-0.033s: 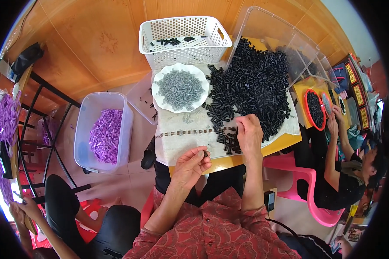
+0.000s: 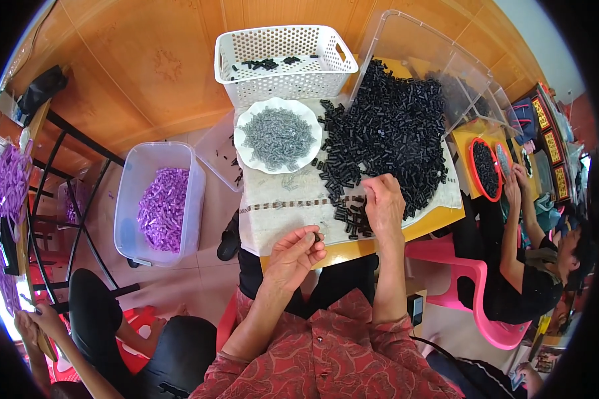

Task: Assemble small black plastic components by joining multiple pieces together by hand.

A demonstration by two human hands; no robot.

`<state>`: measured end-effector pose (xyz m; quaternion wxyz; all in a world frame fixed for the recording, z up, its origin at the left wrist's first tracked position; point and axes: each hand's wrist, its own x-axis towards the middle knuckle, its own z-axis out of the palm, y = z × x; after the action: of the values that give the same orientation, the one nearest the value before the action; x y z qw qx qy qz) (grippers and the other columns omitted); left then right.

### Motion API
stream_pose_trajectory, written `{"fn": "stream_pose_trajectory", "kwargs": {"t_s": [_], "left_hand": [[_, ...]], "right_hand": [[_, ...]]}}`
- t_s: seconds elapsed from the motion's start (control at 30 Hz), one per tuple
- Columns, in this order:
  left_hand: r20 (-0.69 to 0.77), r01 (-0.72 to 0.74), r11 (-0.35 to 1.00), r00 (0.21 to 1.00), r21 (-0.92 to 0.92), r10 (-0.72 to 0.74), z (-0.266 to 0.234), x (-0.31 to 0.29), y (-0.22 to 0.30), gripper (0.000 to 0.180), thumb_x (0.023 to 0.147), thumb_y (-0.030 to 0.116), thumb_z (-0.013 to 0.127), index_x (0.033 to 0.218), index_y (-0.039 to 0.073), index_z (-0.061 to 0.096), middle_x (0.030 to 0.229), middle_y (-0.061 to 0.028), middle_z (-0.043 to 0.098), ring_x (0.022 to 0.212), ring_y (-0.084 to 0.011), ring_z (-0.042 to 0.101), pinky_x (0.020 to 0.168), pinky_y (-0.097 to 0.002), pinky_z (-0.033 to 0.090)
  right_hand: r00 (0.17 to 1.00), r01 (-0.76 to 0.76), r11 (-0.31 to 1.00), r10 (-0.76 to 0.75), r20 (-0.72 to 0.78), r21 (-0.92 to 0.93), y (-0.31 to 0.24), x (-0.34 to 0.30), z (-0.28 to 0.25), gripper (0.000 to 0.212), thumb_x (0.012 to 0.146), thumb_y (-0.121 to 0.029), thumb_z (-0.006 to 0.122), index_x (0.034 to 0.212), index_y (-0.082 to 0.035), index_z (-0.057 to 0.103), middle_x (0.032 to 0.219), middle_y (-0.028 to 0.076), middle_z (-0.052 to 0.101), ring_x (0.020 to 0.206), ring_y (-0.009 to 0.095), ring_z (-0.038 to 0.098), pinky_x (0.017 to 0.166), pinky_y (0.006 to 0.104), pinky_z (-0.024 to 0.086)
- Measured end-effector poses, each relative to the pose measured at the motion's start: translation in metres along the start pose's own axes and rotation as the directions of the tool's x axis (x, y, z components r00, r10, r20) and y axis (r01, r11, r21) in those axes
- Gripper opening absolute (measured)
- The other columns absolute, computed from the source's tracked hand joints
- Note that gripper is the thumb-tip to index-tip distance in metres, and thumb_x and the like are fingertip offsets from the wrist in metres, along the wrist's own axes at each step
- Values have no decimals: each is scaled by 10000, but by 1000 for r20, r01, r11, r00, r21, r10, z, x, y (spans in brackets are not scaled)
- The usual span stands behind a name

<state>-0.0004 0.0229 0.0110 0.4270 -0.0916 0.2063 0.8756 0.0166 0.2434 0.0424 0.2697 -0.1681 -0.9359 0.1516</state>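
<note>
Between thumb and fingertips my left hand (image 2: 293, 256) pinches a small dark piece (image 2: 317, 237), just in front of the table's near edge. My right hand (image 2: 384, 203) is closed in a pinch at the near edge of a large heap of short black cylindrical pieces (image 2: 399, 126). What its fingertips hold, if anything, is hidden. Several more black pieces (image 2: 349, 216) lie just left of that hand on a pale cloth (image 2: 273, 229). A white scalloped plate (image 2: 244, 154) full of small clear-grey parts (image 2: 278, 138) stands left of the heap.
Behind the plate is a white perforated basket (image 2: 286, 86) with a few black pieces. A clear bin (image 2: 432, 36) is tipped over the heap. On the floor at left stands a clear tub (image 2: 128, 226) of purple parts (image 2: 163, 213). People work at both sides; a pink chair (image 2: 476, 279) is at right.
</note>
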Motion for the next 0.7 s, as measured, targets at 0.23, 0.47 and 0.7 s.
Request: {"fn": "stream_pose_trajectory", "kwargs": {"t_s": [0.23,0.47,0.7], "left_hand": [[-3,3,999,1000,36,-2,2,-1,2,192,930,75,550,1099,3,610,1027,-121,625,850,-147,612,786,-305,542],[12,-21,998,1000,65,20,1,0,-1,192,930,70,548,1099,1,609,1026,-127,630,853,-162,629,786,-322,551],[29,-35,997,999,71,33,-2,0,-2,200,928,68,551,1109,2,606,1028,-128,632,865,-171,635,794,-328,550]], "right_hand": [[994,51,997,-45,96,-60,6,11,13,159,733,19,640,840,-97,658,804,80,549,805,281,546,683,390,465],[993,54,997,-47,109,-53,8,14,14,142,740,0,645,850,-89,654,813,85,551,809,288,544,690,401,458],[999,4,997,-7,48,74,0,9,5,140,765,36,621,874,-49,646,824,96,591,766,249,583,650,351,474]]}}
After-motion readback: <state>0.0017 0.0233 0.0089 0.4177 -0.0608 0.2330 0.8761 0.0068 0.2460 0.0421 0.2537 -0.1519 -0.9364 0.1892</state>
